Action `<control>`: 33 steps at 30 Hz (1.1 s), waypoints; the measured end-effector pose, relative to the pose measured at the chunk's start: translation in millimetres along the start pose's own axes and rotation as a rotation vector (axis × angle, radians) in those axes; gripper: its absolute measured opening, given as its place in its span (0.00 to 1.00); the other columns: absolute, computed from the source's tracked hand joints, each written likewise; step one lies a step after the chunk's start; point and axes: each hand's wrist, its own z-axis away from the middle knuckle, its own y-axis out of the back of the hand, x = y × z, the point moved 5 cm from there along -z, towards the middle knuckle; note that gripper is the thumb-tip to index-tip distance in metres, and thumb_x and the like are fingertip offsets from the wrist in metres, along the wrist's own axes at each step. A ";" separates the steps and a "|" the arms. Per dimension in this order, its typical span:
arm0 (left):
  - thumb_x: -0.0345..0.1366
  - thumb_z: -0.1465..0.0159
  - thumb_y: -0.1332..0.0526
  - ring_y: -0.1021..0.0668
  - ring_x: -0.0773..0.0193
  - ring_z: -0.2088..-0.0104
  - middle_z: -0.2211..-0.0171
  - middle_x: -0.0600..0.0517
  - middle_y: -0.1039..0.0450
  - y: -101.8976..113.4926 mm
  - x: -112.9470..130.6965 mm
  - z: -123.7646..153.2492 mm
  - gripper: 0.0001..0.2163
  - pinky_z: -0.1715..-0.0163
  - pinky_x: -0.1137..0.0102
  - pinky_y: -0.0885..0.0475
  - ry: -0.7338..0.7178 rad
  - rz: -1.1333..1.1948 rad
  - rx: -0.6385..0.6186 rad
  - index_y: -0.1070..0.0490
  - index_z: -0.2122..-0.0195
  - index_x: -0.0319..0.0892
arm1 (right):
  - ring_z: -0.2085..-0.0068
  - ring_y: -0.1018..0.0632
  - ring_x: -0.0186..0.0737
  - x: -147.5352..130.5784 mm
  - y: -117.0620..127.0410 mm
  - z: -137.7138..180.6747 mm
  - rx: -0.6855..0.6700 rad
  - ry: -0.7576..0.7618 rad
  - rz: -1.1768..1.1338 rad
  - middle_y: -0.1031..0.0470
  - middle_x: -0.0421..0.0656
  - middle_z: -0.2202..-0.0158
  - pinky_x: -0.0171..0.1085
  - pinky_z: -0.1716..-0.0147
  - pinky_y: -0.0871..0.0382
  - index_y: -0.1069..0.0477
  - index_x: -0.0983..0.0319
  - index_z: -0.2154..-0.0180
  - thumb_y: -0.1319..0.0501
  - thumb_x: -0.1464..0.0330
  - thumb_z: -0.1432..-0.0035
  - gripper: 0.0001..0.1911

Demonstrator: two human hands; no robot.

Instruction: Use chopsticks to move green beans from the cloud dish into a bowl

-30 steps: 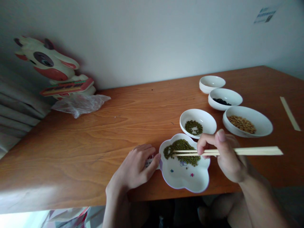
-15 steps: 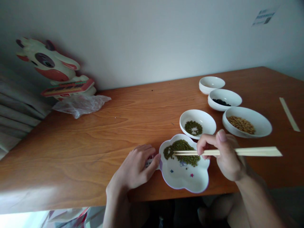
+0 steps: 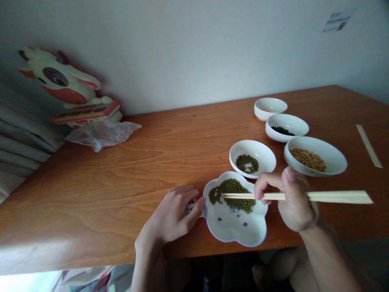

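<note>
My right hand (image 3: 294, 200) grips a pair of pale wooden chopsticks (image 3: 337, 196), whose tips lie close together at the green mung beans (image 3: 234, 188). Those beans are spread over the far half of a white flower-shaped dish (image 3: 231, 233) with a purple rim. At the dish's left side, my left hand (image 3: 179, 211) is closed around its short handle, which the fingers partly hide. Just beyond the dish stands a white bowl (image 3: 266, 156) holding a smaller heap of mung beans. I cannot make out a bean between the chopstick tips.
Farther right are a bowl (image 3: 334, 158) of tan beans, a bowl (image 3: 299, 123) of black beans and another white bowl (image 3: 270, 106). A paper strip (image 3: 369, 146) lies at the right. A toy cow (image 3: 73, 89) and a clear plastic bag (image 3: 105, 134) are at the far left.
My right hand has shifted slightly to the right, and the chopsticks' thick ends have swung a little right and down. The tips stay by the mung beans. My left hand keeps its place.
</note>
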 end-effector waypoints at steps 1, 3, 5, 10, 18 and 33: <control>0.45 0.22 0.49 0.26 0.60 0.65 0.67 0.51 0.27 -0.2 -0.1 -0.1 0.18 0.61 0.65 0.32 -0.002 0.001 -0.003 0.32 0.68 0.43 | 0.77 0.29 0.41 1.1 0.3 0.0 -0.002 -0.007 -0.010 0.30 0.43 0.80 0.43 0.75 0.42 0.27 0.57 0.78 0.63 0.44 0.25 0.42; 0.45 0.22 0.48 0.26 0.60 0.65 0.67 0.51 0.27 -0.4 -0.1 -0.2 0.18 0.62 0.65 0.32 -0.002 0.004 -0.008 0.32 0.68 0.43 | 0.76 0.29 0.41 3.2 0.0 -0.3 -0.018 -0.018 -0.024 0.30 0.43 0.79 0.43 0.75 0.42 0.27 0.57 0.77 0.63 0.43 0.26 0.42; 0.45 0.22 0.48 0.26 0.60 0.65 0.67 0.51 0.27 0.0 0.1 -0.4 0.18 0.62 0.65 0.32 0.003 0.008 -0.008 0.32 0.68 0.43 | 0.75 0.29 0.41 4.2 -1.2 -0.9 -0.040 -0.027 -0.027 0.29 0.44 0.78 0.43 0.74 0.41 0.27 0.58 0.76 0.65 0.42 0.26 0.42; 0.45 0.22 0.49 0.26 0.60 0.65 0.67 0.51 0.27 0.4 0.7 -0.9 0.19 0.61 0.65 0.33 0.001 0.018 -0.009 0.31 0.68 0.43 | 0.74 0.27 0.44 0.3 -4.3 -1.8 -0.080 -0.055 0.025 0.28 0.45 0.77 0.43 0.73 0.38 0.27 0.59 0.75 0.66 0.40 0.28 0.43; 0.46 0.22 0.49 0.26 0.60 0.65 0.67 0.50 0.27 -0.6 -1.1 0.2 0.19 0.62 0.65 0.33 0.008 0.018 -0.020 0.31 0.67 0.43 | 0.77 0.28 0.42 -2.0 -3.7 -3.1 -0.038 -0.021 0.027 0.30 0.45 0.80 0.44 0.75 0.40 0.26 0.58 0.76 0.65 0.42 0.26 0.43; 0.46 0.22 0.49 0.26 0.60 0.66 0.67 0.50 0.27 0.6 -0.4 -1.4 0.19 0.63 0.65 0.33 -0.011 0.015 -0.018 0.32 0.68 0.43 | 0.78 0.30 0.42 -6.9 17.5 0.0 0.184 -0.031 -0.114 0.30 0.45 0.82 0.43 0.77 0.40 0.24 0.58 0.80 0.61 0.36 0.31 0.46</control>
